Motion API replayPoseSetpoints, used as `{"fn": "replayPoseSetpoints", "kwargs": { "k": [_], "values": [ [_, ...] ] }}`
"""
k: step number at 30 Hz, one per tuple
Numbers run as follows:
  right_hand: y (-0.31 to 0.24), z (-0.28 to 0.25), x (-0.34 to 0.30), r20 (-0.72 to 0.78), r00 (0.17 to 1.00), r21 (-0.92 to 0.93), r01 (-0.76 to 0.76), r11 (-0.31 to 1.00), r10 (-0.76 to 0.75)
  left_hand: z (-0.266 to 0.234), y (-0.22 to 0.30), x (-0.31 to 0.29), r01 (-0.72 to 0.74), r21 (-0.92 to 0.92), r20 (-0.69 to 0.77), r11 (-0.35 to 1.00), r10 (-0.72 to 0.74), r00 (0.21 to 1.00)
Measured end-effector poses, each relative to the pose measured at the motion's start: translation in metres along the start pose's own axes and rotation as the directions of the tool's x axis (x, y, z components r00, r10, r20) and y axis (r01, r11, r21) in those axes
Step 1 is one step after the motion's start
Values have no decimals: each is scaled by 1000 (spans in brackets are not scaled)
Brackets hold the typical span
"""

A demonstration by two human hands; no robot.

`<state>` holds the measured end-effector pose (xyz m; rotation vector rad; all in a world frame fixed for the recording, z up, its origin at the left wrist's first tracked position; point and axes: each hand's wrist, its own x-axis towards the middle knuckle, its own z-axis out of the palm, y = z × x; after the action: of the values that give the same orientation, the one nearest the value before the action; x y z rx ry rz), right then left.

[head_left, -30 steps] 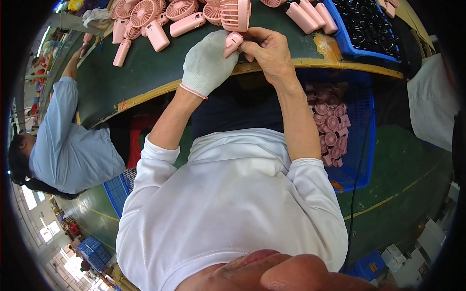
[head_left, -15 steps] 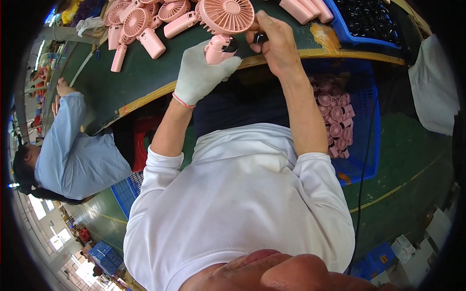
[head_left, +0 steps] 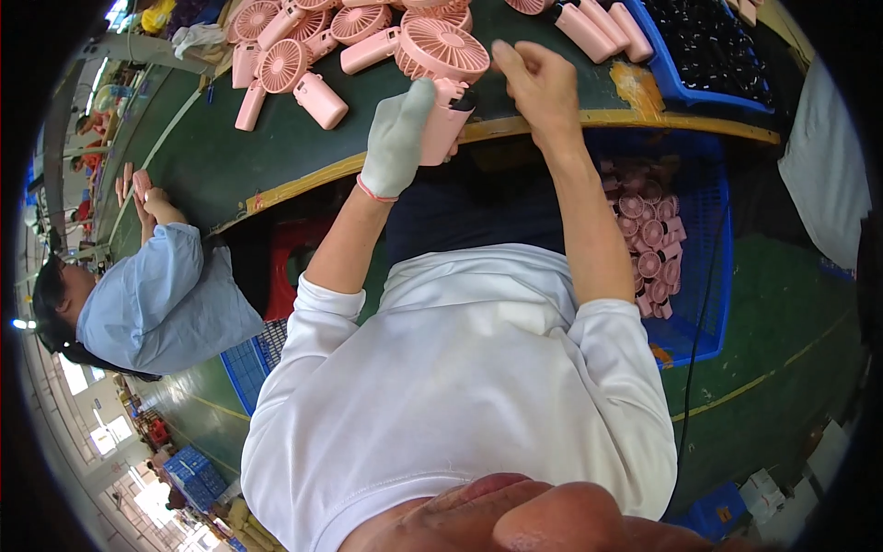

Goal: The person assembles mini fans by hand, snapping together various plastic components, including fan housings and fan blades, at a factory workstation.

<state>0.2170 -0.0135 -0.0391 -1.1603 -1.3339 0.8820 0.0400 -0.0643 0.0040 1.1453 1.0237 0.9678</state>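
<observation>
Presently the left hand (head_left: 397, 138) grips the fan (head_left: 446, 136) over the table's (head_left: 276, 147) near edge, handle pointing bodyward; the right hand (head_left: 547, 92) curls just right of the fan's head, contents unclear.

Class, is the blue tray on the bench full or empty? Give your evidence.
Not empty: black parts cover the visible floor of the blue tray. Whether full, cannot tell: the picture's edge cuts it off.
</observation>
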Motion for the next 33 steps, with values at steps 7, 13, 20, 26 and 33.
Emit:
{"fn": "replayPoseSetpoints", "kwargs": {
  "k": [7,13,20,26,33],
  "values": [
    [-35,-8,-30,242,959,115,120,986,-145,-6,5,-2,-256,560,9,788,304,953],
    [-26,-8,-26,340,940,145,-85,986,31,2,4,-2,-430,804,136,411,576,806],
    [-16,-10,-34,254,954,368,-246,897,157,18,28,-16,-218,429,-58,876,268,962],
    [-10,-27,-63,455,881,785,-465,409,128,-21,-11,-9,-196,-148,93,969,211,973],
    [108,-128,-194,-150,656,831,-322,453,740,-15,-29,-30,-8,-178,150,984,35,988]
  ]
}}
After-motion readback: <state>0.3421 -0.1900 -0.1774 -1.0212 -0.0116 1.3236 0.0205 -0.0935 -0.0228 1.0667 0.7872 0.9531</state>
